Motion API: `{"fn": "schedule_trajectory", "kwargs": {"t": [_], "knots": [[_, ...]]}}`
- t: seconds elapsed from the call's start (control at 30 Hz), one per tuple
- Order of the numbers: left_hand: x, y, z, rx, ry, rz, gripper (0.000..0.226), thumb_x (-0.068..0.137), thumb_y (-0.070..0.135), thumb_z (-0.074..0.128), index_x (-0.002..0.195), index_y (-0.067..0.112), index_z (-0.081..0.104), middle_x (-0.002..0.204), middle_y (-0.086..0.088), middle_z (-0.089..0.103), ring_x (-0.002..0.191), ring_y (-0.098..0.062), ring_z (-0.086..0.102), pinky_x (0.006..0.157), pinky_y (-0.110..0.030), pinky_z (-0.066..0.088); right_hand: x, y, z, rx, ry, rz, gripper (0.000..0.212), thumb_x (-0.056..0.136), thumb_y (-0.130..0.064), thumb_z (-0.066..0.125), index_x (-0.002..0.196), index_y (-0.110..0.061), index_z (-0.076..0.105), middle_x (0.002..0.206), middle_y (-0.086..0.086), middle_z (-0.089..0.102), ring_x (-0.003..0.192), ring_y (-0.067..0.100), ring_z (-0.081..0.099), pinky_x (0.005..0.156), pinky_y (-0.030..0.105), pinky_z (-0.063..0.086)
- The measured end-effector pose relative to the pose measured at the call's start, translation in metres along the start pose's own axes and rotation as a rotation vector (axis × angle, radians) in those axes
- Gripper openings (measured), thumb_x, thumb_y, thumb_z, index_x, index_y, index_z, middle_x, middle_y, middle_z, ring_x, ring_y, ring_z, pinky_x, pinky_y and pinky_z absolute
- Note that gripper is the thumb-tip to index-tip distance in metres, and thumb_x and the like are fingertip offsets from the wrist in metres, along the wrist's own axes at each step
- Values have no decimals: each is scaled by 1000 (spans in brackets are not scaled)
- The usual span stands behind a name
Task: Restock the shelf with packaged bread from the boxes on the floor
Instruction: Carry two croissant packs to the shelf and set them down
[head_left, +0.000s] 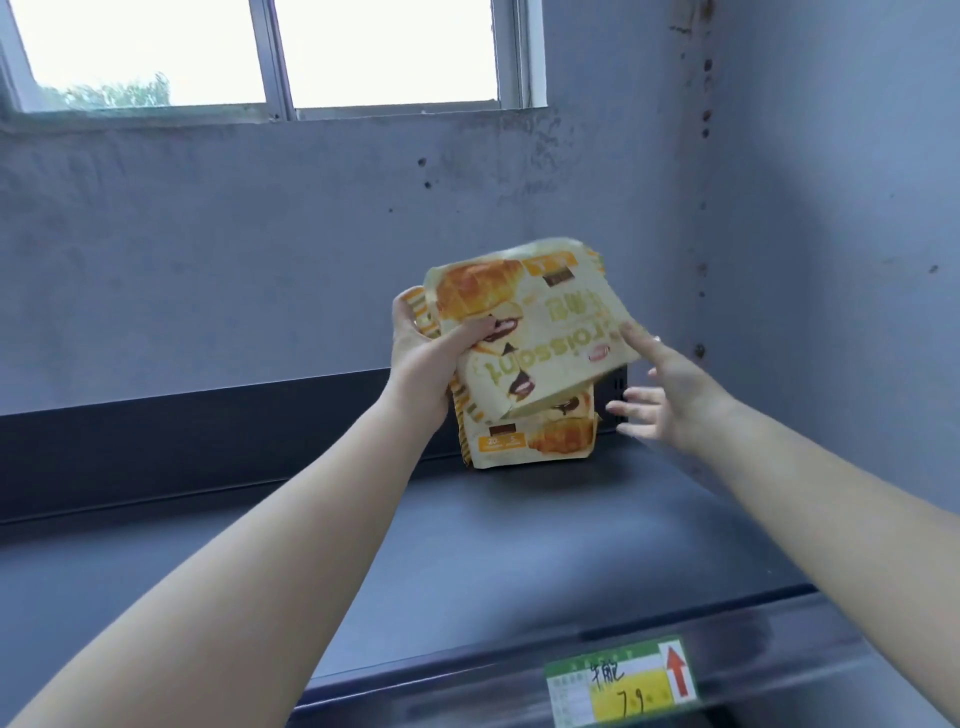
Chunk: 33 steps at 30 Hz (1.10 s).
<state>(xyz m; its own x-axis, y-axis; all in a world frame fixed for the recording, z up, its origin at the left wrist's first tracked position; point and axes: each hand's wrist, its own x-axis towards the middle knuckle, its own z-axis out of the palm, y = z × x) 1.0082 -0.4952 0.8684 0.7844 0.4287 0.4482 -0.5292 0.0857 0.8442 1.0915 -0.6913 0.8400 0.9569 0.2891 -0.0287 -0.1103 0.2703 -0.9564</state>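
Observation:
A cream and yellow croissant bread bag (540, 332) is held upside down above the dark top shelf (467, 561), tilted to the left. My left hand (423, 353) grips its left edge, thumb across the front. My right hand (670, 395) is spread open at the bag's right corner, the index fingertip touching it. A second croissant bag (535, 439) stands upright on the shelf at the back right, right under the held one and partly hidden by it.
A grey wall runs behind the shelf and turns a corner at the right (831, 260). A window (270, 57) sits above. A green and yellow price tag (621, 680) is stuck on the shelf's front rail. The shelf's left part is bare.

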Motion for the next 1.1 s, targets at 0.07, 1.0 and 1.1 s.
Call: {"fn": "schedule_trajectory", "kwargs": {"t": [0.07,1.0,1.1], "knots": [[0,-4,8,-67,62,31,57,73,6,78,111,25,41,108,-5,62,92,-23,68,77,-41,59,-4,10,8,149,-213,75,85,69,-53,68,136,-14,34,131,18,49,109,32,59,100,51,42],[9,-10,-17,728,-71,189,48,71,22,82,99,26,43,83,9,57,75,-12,58,71,-34,53,-9,-30,7,-1296,47,-1090,100,61,-59,74,145,-34,25,153,1,24,141,28,23,110,56,21],[9,-29,-26,662,-50,116,41,76,19,78,97,23,43,83,5,60,80,-19,62,75,-41,57,-3,5,-10,-1171,20,-772,111,62,-48,82,147,-39,12,156,5,8,142,29,20,108,46,30]]}}
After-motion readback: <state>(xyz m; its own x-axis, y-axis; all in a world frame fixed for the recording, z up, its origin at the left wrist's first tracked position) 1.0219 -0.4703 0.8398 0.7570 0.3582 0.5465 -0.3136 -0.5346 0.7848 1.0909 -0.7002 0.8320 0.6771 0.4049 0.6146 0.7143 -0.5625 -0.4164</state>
